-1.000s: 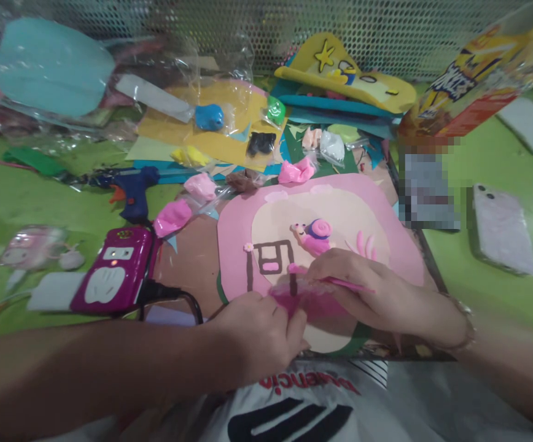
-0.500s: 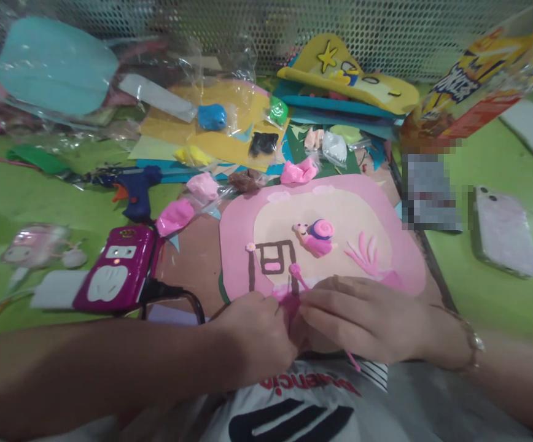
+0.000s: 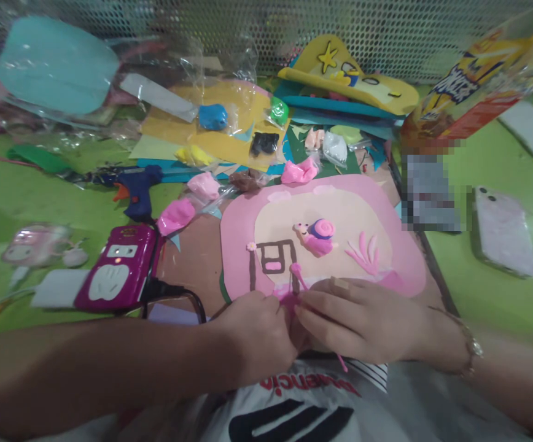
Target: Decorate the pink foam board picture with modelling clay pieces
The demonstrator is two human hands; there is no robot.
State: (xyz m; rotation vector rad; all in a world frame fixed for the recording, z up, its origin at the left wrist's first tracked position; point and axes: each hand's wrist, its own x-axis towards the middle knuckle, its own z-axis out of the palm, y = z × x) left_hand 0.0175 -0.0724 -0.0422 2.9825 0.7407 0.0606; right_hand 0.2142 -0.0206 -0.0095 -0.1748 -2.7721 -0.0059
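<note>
My right hand (image 3: pixel 368 319) is closed around a thin pink clay modelling tool (image 3: pixel 302 279); its rounded end shows above the fingers and its other tip below the palm. Beside it, my left hand (image 3: pixel 252 337) is closed at the lower edge of a pink and cream foam sheet (image 3: pixel 239 239). Pink clay (image 3: pixel 287 297) shows between the hands; whatever the left fingers grip is hidden. On the sheet are a clay snail (image 3: pixel 317 236) with a pink and blue shell, a brown clay frame (image 3: pixel 273 256) and a pink clay plant (image 3: pixel 364 253).
Bagged clay lumps (image 3: pixel 177 215) lie beyond the sheet. To the left are a blue glue gun (image 3: pixel 140 190) and a purple power strip (image 3: pixel 116 267) with a black cord. A phone (image 3: pixel 505 233) and a snack bag (image 3: pixel 473 86) are at right. Yellow foam shapes (image 3: pixel 349 80) sit behind.
The right hand has shifted slightly to the left, and the tool's lower tip has moved left with it. The left hand stays nearly in place.
</note>
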